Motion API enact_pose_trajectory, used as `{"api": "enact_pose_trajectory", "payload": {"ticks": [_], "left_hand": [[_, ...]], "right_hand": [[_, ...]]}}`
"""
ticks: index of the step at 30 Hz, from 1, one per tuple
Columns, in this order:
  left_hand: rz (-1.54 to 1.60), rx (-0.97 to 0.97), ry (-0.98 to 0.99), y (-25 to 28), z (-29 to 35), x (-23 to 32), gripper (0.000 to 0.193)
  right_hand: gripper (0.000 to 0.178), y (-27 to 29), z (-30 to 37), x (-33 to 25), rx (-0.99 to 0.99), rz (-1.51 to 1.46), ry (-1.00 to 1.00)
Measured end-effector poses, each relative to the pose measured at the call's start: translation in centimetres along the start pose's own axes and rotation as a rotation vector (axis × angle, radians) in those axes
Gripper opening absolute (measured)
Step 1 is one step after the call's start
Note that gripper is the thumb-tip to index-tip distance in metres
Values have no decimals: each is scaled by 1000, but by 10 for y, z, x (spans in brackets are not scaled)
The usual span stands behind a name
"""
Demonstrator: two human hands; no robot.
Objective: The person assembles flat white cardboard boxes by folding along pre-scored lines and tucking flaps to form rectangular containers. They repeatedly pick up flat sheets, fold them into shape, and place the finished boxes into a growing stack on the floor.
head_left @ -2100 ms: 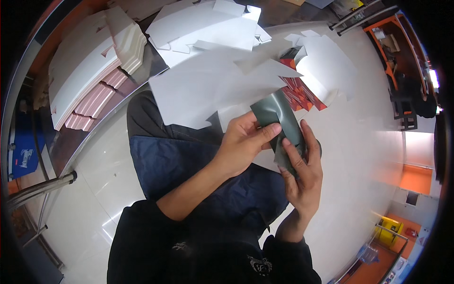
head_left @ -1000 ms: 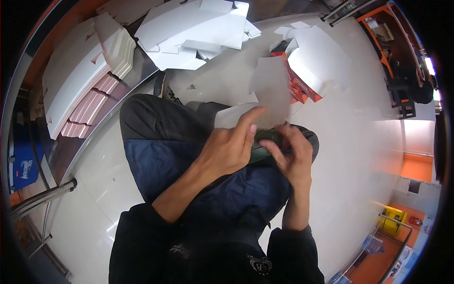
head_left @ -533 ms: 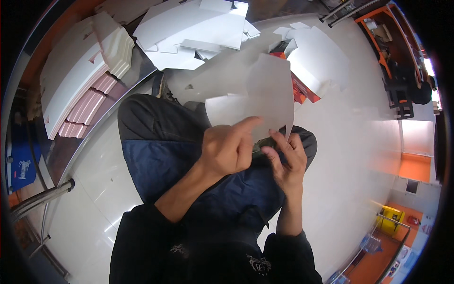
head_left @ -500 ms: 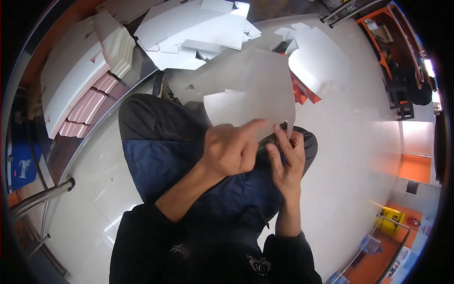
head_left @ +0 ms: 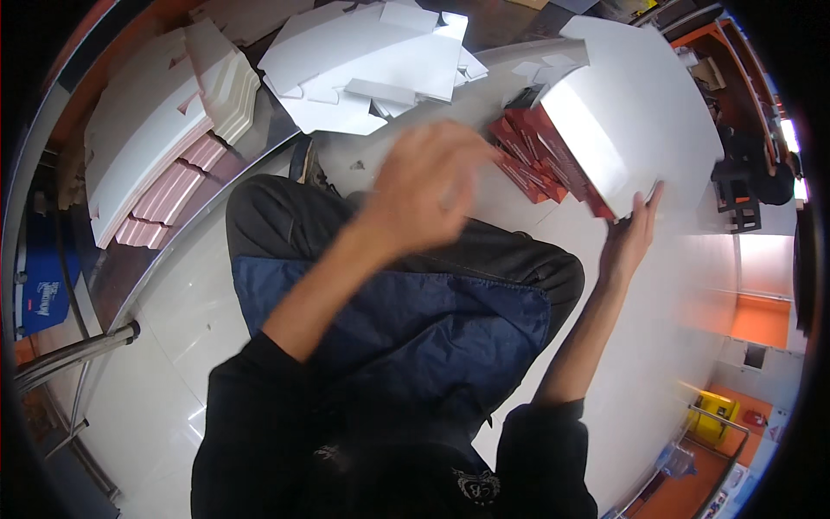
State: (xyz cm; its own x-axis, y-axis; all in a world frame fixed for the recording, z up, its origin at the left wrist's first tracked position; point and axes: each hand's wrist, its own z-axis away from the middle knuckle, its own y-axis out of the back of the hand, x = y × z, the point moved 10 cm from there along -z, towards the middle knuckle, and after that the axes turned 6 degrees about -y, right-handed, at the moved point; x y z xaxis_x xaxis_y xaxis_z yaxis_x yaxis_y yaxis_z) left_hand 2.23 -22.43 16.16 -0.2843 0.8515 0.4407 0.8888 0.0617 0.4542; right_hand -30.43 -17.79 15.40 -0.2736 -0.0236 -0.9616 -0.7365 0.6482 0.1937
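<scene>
- The person sits on a pale tiled floor (head_left: 173, 294) with legs crossed; a dark blue quilted cloth (head_left: 406, 329) lies over the lap.
- The right hand (head_left: 629, 238) reaches out to the far right, fingers stretched up and fairly straight, their tips touching the near lower edge of a big white cardboard sheet (head_left: 640, 112).
- That hand is spread flat against the edge rather than curled round it; whether the thumb pinches the card from behind cannot be told.
- The white sheet stands tilted, leaning over a stack of red flat cartons (head_left: 536, 160) that lies on the floor just beyond the right knee.
- The red cartons show beneath and to the left of the sheet, their ends fanned out towards the knee.
- The left hand (head_left: 428, 186) is raised in mid-air over the lap, between the knees and the far piles, and is blurred.
- Its fingers look loosely curled and nothing shows in it; it touches none of the card.
- Far in the middle lies a loose heap of white die-cut carton blanks (head_left: 363, 65), overlapping one another on a dark surface.
- To the far left a neat stack of white folded blanks (head_left: 156, 130) leans on a row of pink cartons (head_left: 169, 195), held along a metal-edged ledge.
- A metal rail (head_left: 69, 355) runs along the near left, beside a blue object (head_left: 43, 290) by the edge of the picture.
- Orange shelving (head_left: 743, 60) and an orange patch of wall (head_left: 761, 320) show at the right rim.
</scene>
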Motion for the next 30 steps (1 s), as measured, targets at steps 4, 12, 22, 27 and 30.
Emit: {"api": "enact_pose_trajectory", "payload": {"ticks": [4,12,22,27,30], "left_hand": [[-359,-284,161,5,1,-145,37],[-309,-699,332,-9,7,-217,27],[-121,-823,451,-10,0,-235,31],[-15,-809,523,-2,4,-252,26],[-72,-801,457,-2,5,-242,27]], "right_hand": [[63,18,-62,53,132,17,-137],[68,10,-78,114,118,-115,-112],[54,18,-43,83,222,307,98],[50,18,-47,93,206,300,93],[49,19,-47,99,190,274,79]]}}
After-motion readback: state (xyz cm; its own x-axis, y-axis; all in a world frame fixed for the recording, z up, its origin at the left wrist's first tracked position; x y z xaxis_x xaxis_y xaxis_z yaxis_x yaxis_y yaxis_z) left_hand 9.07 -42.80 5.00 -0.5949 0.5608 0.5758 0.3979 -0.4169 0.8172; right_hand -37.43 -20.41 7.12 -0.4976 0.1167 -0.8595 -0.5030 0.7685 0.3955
